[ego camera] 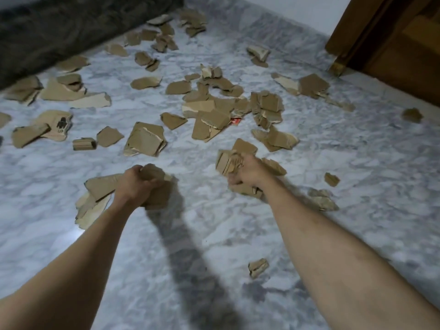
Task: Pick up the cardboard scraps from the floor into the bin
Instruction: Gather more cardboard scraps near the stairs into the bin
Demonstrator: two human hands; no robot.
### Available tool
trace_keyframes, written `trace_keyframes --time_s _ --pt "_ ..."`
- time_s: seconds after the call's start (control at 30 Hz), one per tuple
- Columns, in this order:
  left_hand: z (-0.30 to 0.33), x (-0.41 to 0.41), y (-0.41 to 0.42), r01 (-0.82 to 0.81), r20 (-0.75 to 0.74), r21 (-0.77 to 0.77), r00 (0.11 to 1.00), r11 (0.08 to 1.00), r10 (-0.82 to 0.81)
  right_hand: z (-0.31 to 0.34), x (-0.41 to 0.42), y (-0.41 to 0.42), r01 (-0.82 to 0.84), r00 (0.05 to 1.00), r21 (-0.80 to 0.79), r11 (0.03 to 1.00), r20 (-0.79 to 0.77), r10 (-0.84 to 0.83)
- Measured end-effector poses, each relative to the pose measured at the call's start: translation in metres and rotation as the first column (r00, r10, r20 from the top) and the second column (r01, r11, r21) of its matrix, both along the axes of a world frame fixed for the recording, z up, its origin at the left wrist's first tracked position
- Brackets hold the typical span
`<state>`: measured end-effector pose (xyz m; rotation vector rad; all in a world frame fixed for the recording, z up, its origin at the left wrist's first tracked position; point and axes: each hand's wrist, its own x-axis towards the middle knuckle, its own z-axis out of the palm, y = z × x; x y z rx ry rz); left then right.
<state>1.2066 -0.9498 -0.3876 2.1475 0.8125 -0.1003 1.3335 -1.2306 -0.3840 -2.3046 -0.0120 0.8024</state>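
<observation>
1. The cardboard scraps are torn, ragged-edged pieces of brown corrugated board, some showing paler inner layers, strewn widely over the floor.
2. The densest cluster lies mid-floor; others trail toward the far corner and along the left side.
3. One printed scrap on the left carries dark markings, and a small red bit peeks from under the central heap.
4. The left hand is curled tightly round a bunch of scraps, with larger flat pieces jutting out to its left; whether these touch the floor cannot be told.
5. The right hand is likewise clenched round a wad of scraps, pieces sticking out above and below the fist.
6. A lone small scrap lies near the right forearm, well apart from the rest.
7. The floor is pale grey-and-white marble with cloudy veining; both arms throw dark shadows across it.
8. A dark patterned fabric mass borders the upper left edge.
9. A brown wooden door and frame stand at upper right against a white wall.
</observation>
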Motion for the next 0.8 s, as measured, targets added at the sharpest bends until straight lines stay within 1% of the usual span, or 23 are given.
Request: trace_keyframes --time_s 0.03,0.1,0.13,0.17,0.2,0.23,0.3,0.33,0.4,0.47,0.53,0.57,0.63,0.7,0.73,0.77,0.8 --pt "-0.001 -0.004 0.012 -0.046 0.003 0.047 0.999 0.998 0.046 -0.005 0.016 -0.002 0.092 0.996 0.058 0.994 0.013 -0.093" --pt "-0.007 -0.008 0.036 -0.124 -0.007 0.165 0.992 0.978 0.127 -0.018 0.046 -0.007 0.179 0.983 0.097 0.979 0.024 -0.182" --pt "-0.009 -0.011 0.044 -0.124 -0.058 0.249 0.988 0.961 0.143 -0.012 0.052 -0.005 0.189 0.981 0.062 0.980 0.036 -0.191" --pt "-0.012 -0.016 0.052 -0.091 -0.137 0.333 0.980 0.939 0.144 -0.006 0.054 -0.002 0.180 0.982 -0.009 0.984 0.061 -0.179" --pt "-0.015 -0.022 0.057 -0.050 -0.213 0.372 0.967 0.927 0.138 0.000 0.054 0.001 0.149 0.987 -0.092 0.985 0.074 -0.142" --pt "-0.018 -0.028 0.061 -0.015 -0.268 0.368 0.956 0.930 0.121 0.000 0.055 0.002 0.108 0.993 -0.176 0.978 0.070 -0.097" --pt "-0.017 -0.031 0.066 0.056 -0.322 0.314 0.945 0.948 0.051 0.000 0.056 0.004 0.078 0.996 -0.290 0.954 0.063 -0.062" --pt "-0.015 -0.031 0.068 0.069 -0.332 0.298 0.943 0.952 0.036 -0.001 0.056 0.004 0.093 0.994 -0.309 0.946 0.078 -0.072" --pt "-0.009 -0.031 0.062 0.085 -0.339 0.302 0.941 0.949 0.023 -0.008 0.057 0.003 0.144 0.989 -0.275 0.951 0.083 -0.126" --pt "-0.005 -0.031 0.057 0.096 -0.300 0.288 0.954 0.953 -0.005 -0.012 0.056 0.001 0.189 0.981 -0.215 0.958 0.084 -0.175" --pt "-0.002 -0.033 0.058 0.091 -0.178 0.216 0.983 0.972 -0.053 -0.012 0.052 0.001 0.171 0.979 -0.211 0.962 0.145 -0.143" --pt "-0.001 -0.033 0.059 0.074 -0.102 0.174 0.993 0.982 -0.056 -0.009 0.050 0.001 0.172 0.975 -0.182 0.968 0.173 -0.141" --pt "0.004 -0.030 0.055 0.021 0.029 0.084 0.999 0.996 -0.023 -0.001 0.050 -0.002 0.226 0.962 -0.033 0.974 0.163 -0.218" --pt "0.012 -0.025 0.044 0.018 0.101 -0.051 0.995 0.999 -0.013 0.007 0.052 -0.013 0.365 0.915 0.154 0.918 0.120 -0.384" --pt "0.014 -0.024 0.038 0.024 0.105 -0.123 0.994 0.992 -0.011 0.011 0.052 -0.019 0.416 0.891 0.204 0.886 0.103 -0.442" --pt "0.014 -0.023 0.033 0.032 0.104 -0.189 0.994 0.981 -0.013 0.013 0.050 -0.025 0.434 0.885 0.206 0.877 0.088 -0.458" --pt "0.015 -0.024 0.027 0.027 0.092 -0.219 0.996 0.975 -0.007 0.012 0.046 -0.032 0.432 0.890 0.178 0.884 0.078 -0.450"
